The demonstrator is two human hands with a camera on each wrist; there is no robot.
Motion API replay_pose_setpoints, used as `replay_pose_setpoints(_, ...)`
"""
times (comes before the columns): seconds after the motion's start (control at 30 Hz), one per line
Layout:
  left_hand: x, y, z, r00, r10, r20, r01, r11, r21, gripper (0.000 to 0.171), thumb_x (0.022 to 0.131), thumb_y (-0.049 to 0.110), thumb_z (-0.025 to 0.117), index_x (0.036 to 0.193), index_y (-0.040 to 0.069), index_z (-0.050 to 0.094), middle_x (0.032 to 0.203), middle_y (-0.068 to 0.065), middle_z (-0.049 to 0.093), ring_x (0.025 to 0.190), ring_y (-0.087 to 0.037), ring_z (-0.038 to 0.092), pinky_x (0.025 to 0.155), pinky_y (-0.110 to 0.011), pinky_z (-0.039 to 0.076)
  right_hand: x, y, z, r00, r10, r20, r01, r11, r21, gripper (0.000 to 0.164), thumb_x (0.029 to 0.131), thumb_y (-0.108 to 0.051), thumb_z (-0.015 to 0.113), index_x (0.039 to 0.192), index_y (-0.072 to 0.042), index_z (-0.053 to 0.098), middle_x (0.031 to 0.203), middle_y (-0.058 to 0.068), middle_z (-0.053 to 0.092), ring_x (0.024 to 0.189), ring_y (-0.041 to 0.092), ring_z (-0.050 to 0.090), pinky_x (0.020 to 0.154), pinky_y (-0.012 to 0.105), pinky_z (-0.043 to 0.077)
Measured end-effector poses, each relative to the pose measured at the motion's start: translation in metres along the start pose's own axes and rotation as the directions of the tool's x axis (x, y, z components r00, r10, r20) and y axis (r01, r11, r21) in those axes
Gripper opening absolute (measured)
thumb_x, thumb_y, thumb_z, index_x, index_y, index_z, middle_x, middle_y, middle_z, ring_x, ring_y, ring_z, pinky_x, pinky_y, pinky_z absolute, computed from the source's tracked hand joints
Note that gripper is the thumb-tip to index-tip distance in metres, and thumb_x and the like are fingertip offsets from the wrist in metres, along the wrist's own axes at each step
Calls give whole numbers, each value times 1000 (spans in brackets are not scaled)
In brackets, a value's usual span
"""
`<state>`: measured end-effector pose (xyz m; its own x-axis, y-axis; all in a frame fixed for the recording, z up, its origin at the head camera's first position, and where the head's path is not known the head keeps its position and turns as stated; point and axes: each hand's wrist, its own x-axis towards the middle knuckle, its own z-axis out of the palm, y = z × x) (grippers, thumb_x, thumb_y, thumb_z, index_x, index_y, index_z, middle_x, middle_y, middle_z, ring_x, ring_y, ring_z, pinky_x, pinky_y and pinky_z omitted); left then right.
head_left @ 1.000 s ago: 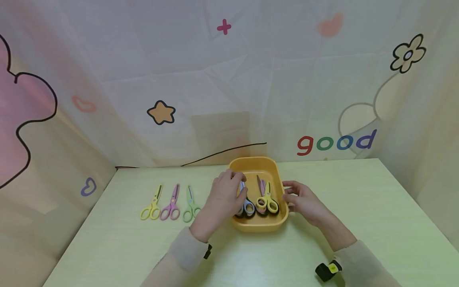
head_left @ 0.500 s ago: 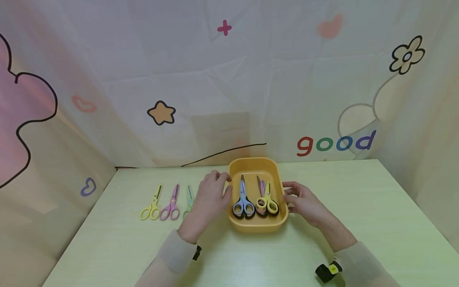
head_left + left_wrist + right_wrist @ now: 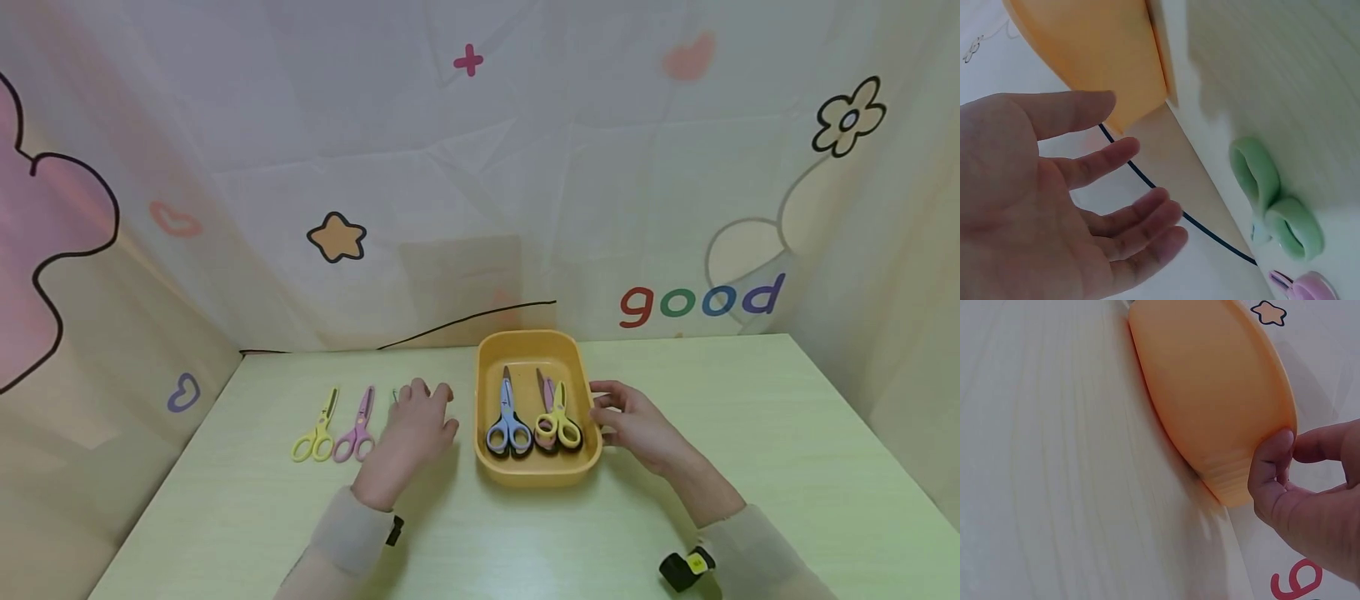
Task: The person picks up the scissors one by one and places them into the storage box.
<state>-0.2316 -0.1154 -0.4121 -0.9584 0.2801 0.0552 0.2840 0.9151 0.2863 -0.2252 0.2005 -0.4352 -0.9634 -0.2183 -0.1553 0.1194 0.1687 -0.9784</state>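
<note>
My left hand (image 3: 412, 429) hovers over the table left of the tray, fingers spread and holding nothing. Beneath it in the head view lie green scissors, mostly hidden; the left wrist view shows the loops of these green scissors (image 3: 1268, 175) beyond my fingers. Yellow scissors (image 3: 323, 430) and pink scissors (image 3: 362, 421) lie in a row farther left. Inside the yellow tray (image 3: 540, 477) are blue scissors (image 3: 507, 410) on the left, and yellow scissors (image 3: 558, 408) over pink ones on the right. My right hand (image 3: 637, 425) touches the tray's right side with loosely bent fingers near the rim.
The pale green table (image 3: 540, 550) ends at a patterned curtain (image 3: 450, 200) behind the tray. A black wrist device (image 3: 681, 570) sits by my right sleeve. The tray stands close to the table's back edge.
My left hand has moved left out of the tray, leaving the blue scissors inside, and now covers most of the green scissors. My right hand stays at the tray's side.
</note>
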Motion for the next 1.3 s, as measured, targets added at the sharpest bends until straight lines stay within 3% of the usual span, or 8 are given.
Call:
replay_pose_setpoints(0.23, -4, -9, 0, 985, -121, 120, 107, 988, 115, 43, 95, 27, 73, 128, 4, 57, 120, -31, 50, 118, -48, 48, 94, -62, 43, 0, 1, 0, 1000, 7, 0, -7, 1000, 7, 51, 104, -2, 49, 150, 10, 31, 127, 27, 45, 104, 31, 54, 81, 35, 59)
replay_pose_setpoints(0.53, -8, -16, -6, 969, -164, 183, 140, 980, 140, 46, 94, 20, 73, 131, -1, 54, 122, -37, 51, 119, -53, 50, 99, -65, 43, -1, -3, 0, 1000, 7, 2, -7, 1000, -2, 52, 104, -4, 49, 151, 9, 31, 127, 27, 45, 104, 30, 54, 81, 35, 59)
replay_pose_setpoints(0.77, -5, -22, -5, 969, -155, 192, 141, 987, 82, 41, 91, 11, 73, 123, -7, 54, 115, -36, 49, 112, -51, 52, 89, -60, 51, 0, -4, -2, 1000, 17, 7, -17, 1000, 0, 52, 104, -3, 49, 151, 9, 31, 128, 27, 44, 104, 30, 54, 82, 35, 58)
replay_pose_setpoints(1.0, 0, -28, -1, 978, -117, 175, 113, 993, 37, 35, 87, 8, 75, 114, -7, 58, 115, -31, 49, 109, -47, 52, 90, -57, 51, 1, -2, -3, 1000, 14, 9, -14, 1000, 4, 52, 104, -4, 50, 151, 9, 31, 128, 27, 45, 104, 31, 55, 82, 35, 58)
replay_pose_setpoints(1.3, 7, -31, 4, 984, -68, 164, 77, 996, -49, 33, 89, 7, 73, 117, -1, 58, 120, -29, 47, 113, -44, 50, 93, -56, 50, 1, -1, -1, 1000, 22, 0, -22, 1000, -5, 52, 104, -3, 50, 151, 9, 32, 128, 27, 46, 104, 31, 55, 83, 36, 58)
